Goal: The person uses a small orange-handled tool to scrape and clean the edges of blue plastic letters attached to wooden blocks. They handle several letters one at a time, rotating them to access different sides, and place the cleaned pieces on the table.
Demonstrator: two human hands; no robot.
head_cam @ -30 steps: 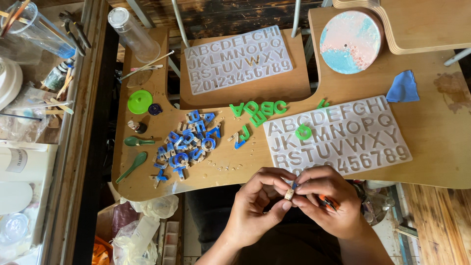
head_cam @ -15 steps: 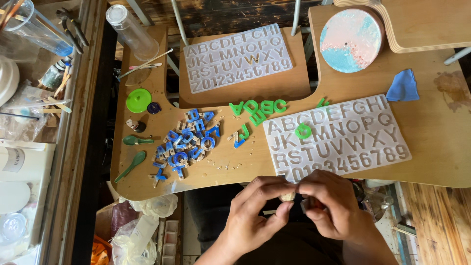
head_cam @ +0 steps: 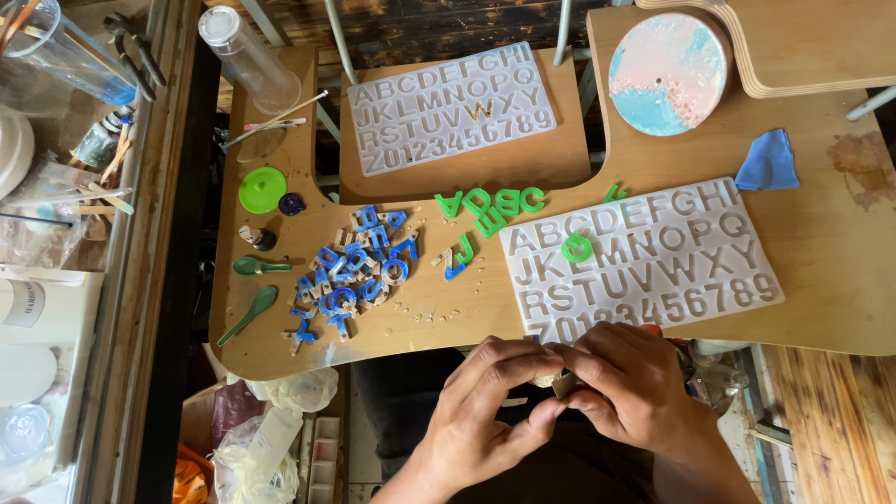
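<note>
Change since earlier: both hands have drawn closer together just below the counter edge; a second ago the small piece showed plainly between the fingertips, and now the fingers mostly cover it.
Left hand (head_cam: 485, 411): curled, its grip pinching a small pale piece (head_cam: 563, 385) between thumb and fingertips.
Right hand (head_cam: 623, 387): clenched over the same piece from the other side, fingertips touching those of the left hand.
Small pale piece: held between both hands, off the counter, just below the front edge of the nearer mould; its shape cannot be told.
Nearer letter mould (head_cam: 644, 257): flat whitish silicone sheet with rows of letter and number hollows, lying on the wooden counter (head_cam: 840, 271) directly above the hands; one green ring-shaped letter (head_cam: 576, 247) rests on it.
Farther letter mould (head_cam: 453, 105): same kind of sheet, on a separate wooden board at the top centre.
Green letters (head_cam: 490, 203): a loose row between the two moulds.
Blue letters (head_cam: 355, 271): a scattered heap left of the hands, on the counter.
Green lid (head_cam: 262, 189): round, at the left end of the counter, with two green spoons (head_cam: 252, 289) below it.
Round disc (head_cam: 668, 73): pink and pale blue, top right.
Blue cloth (head_cam: 767, 163): crumpled, right of the nearer mould.
Clear plastic tube (head_cam: 247, 58): lying tilted at top left.
White labelled box (head_cam: 37, 313): far left, on the side shelf.
</note>
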